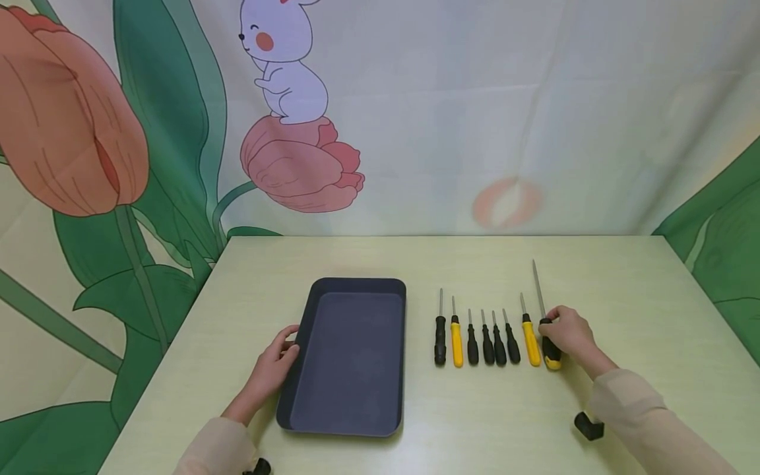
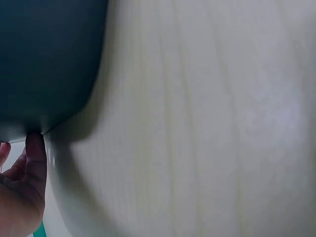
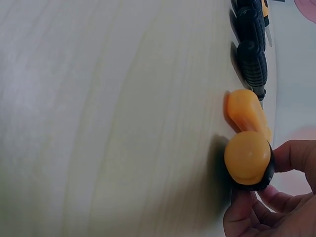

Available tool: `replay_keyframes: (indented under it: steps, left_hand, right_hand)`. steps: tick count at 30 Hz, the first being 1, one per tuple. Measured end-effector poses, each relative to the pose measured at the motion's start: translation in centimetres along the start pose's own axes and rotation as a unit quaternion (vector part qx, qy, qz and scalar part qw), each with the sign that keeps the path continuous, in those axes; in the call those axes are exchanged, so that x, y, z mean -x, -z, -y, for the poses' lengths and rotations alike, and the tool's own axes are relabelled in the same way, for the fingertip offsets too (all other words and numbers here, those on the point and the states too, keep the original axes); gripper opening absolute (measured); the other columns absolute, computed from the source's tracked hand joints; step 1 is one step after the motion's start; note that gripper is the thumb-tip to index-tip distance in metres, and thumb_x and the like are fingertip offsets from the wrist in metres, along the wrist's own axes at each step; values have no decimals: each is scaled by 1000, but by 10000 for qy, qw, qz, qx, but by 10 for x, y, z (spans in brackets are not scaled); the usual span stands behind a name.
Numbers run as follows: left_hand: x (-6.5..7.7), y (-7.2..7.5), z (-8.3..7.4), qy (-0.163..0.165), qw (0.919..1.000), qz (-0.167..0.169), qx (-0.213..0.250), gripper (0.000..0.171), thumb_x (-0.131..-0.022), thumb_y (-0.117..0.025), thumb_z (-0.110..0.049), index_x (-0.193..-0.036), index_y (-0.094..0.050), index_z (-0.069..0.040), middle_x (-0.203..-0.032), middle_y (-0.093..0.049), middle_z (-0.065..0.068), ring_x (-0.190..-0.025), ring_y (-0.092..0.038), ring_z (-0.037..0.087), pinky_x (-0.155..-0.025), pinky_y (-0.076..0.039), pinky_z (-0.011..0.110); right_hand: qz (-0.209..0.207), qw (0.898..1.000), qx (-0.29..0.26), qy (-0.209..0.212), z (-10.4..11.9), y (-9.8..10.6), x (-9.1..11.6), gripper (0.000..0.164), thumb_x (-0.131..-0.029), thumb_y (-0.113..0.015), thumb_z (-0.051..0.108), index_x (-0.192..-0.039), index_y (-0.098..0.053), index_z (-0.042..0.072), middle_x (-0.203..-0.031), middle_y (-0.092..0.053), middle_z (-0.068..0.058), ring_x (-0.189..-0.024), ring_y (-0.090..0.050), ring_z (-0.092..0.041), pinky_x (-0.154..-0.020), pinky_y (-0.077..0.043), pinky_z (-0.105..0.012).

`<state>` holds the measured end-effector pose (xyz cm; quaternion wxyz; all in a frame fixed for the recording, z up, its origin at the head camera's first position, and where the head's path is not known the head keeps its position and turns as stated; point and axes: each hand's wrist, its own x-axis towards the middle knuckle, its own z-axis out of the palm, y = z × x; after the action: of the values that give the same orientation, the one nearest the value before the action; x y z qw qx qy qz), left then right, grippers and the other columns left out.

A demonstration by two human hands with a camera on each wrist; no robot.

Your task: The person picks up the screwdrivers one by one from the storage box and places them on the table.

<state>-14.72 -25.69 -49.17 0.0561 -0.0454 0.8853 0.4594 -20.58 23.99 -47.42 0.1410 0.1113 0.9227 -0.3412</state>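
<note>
My right hand (image 1: pixel 571 330) pinches the black-and-yellow handle of a long-shafted screwdriver (image 1: pixel 552 353), the rightmost in a row. Its blade points toward the back of the table. In the right wrist view, thumb and fingers lie on either side of the handle, behind its rounded yellow end (image 3: pixel 247 158). Just left of it is a yellow-handled screwdriver (image 1: pixel 531 343). My left hand (image 1: pixel 272 363) is at the left side of a dark rectangular tray (image 1: pixel 356 363), fingertips against its rim. Nothing lies inside the tray. From the left wrist, the tray's outer wall (image 2: pixel 49 59) appears above the hand.
Several black-handled screwdrivers (image 1: pixel 488 346) and another yellow-handled one (image 1: pixel 456 343) lie side by side between the tray and my right hand. They rest on a pale wooden table (image 1: pixel 475 422). A printed cloth (image 1: pixel 415 132) hangs along the table's back edge.
</note>
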Motion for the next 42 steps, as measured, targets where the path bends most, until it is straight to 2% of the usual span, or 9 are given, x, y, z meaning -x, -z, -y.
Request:
replay_keyframes:
  steps: [14,22,28,33,42]
  left_hand:
    - [-1,-1,2,32,10000,36,65,39,-93,-39,-19,-132,-35,-16,-118,-53,21,-106,-53,31,-85,-43,42]
    - [-1,-1,3,-31,10000,0,81,39,-93,-39,-18,-132,-35,-15,-117,-54,21,-104,-53,30,-83,-43,40]
    - [0,-1,3,-13,10000,10,83,39,-93,-39,-18,-132,-35,-15,-118,-53,22,-105,-53,31,-85,-43,41]
    - [1,0,2,-24,10000,21,83,39,-94,-39,-17,-133,-34,-14,-118,-53,22,-106,-53,31,-85,-42,42]
    - [0,0,0,-12,9999,-3,112,39,-93,-39,-17,-132,-35,-14,-117,-53,22,-105,-53,30,-85,-43,41]
  right_hand:
    - [-122,9981,553,224,2,-1,0,30,-78,-55,17,-97,-46,-5,-93,-54,-24,-74,-52,-28,-55,-43,-29]
    - [-41,9976,639,268,4,1,-1,32,-78,-53,15,-100,-48,-6,-96,-54,-24,-76,-52,-28,-57,-42,-29]
    - [9,9987,478,195,5,3,2,33,-78,-52,14,-104,-49,-7,-103,-53,-28,-80,-53,-30,-60,-45,-30]
    - [60,9999,137,73,1,4,2,38,-79,-52,14,-109,-47,-7,-108,-49,-32,-81,-54,-32,-58,-48,-30]
    - [152,9992,-379,-44,-6,4,-1,43,-79,-53,18,-114,-45,-6,-111,-48,-31,-78,-56,-25,-55,-48,-27]
